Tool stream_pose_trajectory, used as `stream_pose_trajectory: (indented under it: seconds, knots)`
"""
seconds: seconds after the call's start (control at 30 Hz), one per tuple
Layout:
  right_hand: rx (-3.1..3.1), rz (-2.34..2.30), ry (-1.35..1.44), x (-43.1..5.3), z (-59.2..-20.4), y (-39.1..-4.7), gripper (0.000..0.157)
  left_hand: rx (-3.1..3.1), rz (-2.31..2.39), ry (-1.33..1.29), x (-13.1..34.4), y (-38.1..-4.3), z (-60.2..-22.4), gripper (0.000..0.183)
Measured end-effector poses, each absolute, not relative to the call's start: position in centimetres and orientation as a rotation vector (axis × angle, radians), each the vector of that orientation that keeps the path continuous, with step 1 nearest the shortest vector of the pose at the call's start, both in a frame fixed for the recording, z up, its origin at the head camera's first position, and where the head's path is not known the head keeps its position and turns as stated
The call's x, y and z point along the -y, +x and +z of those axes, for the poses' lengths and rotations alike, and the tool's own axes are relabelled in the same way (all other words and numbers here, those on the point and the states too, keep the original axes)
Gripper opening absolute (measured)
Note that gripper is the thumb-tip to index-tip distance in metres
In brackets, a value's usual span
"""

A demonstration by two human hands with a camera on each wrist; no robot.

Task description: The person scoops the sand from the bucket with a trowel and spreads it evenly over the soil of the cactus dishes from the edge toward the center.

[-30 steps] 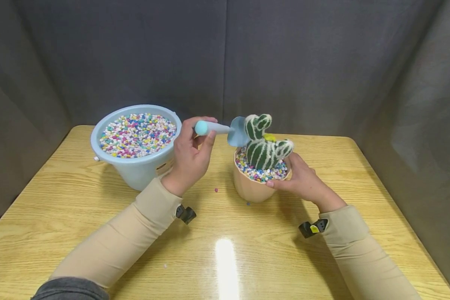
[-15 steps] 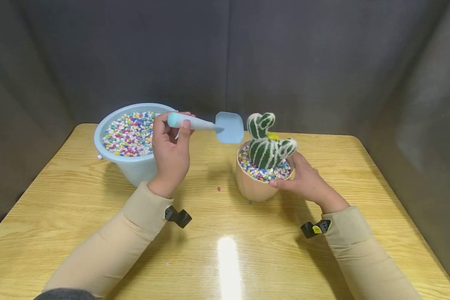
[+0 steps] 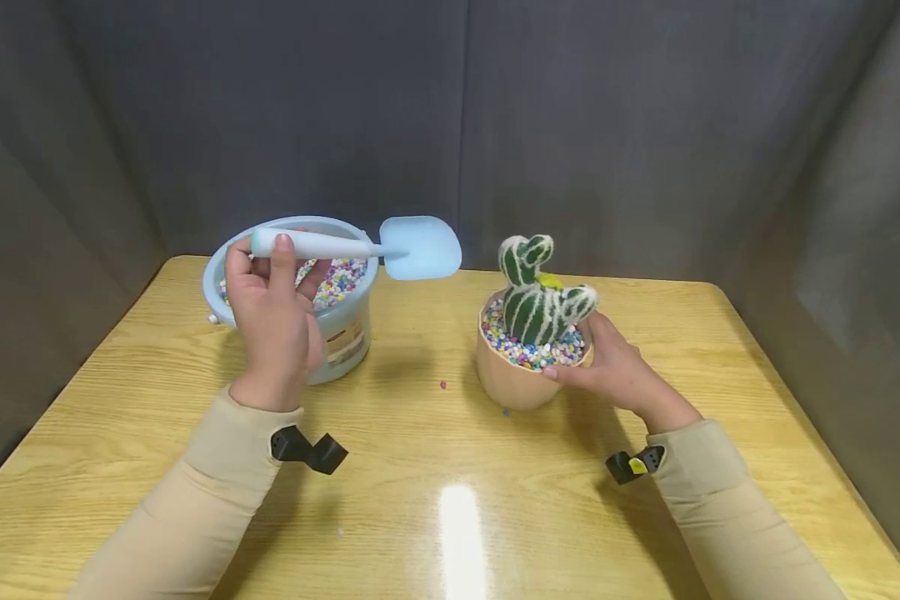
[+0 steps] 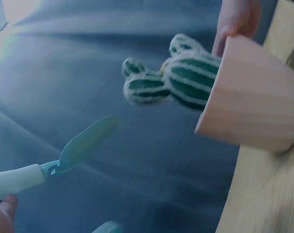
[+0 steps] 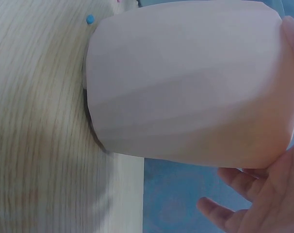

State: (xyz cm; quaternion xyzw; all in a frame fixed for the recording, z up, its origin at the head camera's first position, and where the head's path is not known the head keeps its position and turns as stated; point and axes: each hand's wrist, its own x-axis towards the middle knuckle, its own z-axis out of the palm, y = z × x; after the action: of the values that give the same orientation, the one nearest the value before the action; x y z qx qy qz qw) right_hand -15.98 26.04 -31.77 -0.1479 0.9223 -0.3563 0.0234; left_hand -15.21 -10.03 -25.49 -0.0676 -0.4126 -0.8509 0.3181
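My left hand point(image 3: 273, 329) grips the pale handle of a light-blue garden trowel point(image 3: 422, 247), held level above the bucket's front. Its flat blade points right and bears no pebbles on the face that shows. To the right stands a peach flower pot point(image 3: 521, 390) holding a green-and-white knitted cactus point(image 3: 531, 315) with a yellow flower, set in coloured pebbles. Around the pot's right rim my right hand point(image 3: 618, 367) holds on, thumb at the front. In the right wrist view, the pot's wall point(image 5: 186, 87) fills most of the picture, fingers at its rim.
A light-blue bucket point(image 3: 356, 333) of coloured pebbles point(image 3: 341, 283) stands at the left, partly hidden behind the left hand. Single stray pebbles lie on the wooden table point(image 3: 397, 467), one reddish pebble point(image 3: 443, 385) between bucket and pot. Dark curtains point(image 3: 607, 142) hang behind.
My left hand has carried the trowel leftward, from beside the cactus to over the bucket's front. The right hand keeps its hold on the pot.
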Motion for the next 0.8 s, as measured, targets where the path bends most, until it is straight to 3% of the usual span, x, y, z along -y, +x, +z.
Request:
stream_pose_trajectory:
  seconds: [0.23, 0.8]
  knots:
    - [-2.828, -1.159, -0.501, -26.0, -31.8, -16.0, 0.078, 1.003, -2.222, -0.120, 13.2, -14.7, -25.0, 0.007]
    - [-2.790, -1.143, -0.475, -26.0, -31.7, -15.8, 0.093, 0.999, -2.178, 0.045, 18.4, -14.5, -25.6, 0.015]
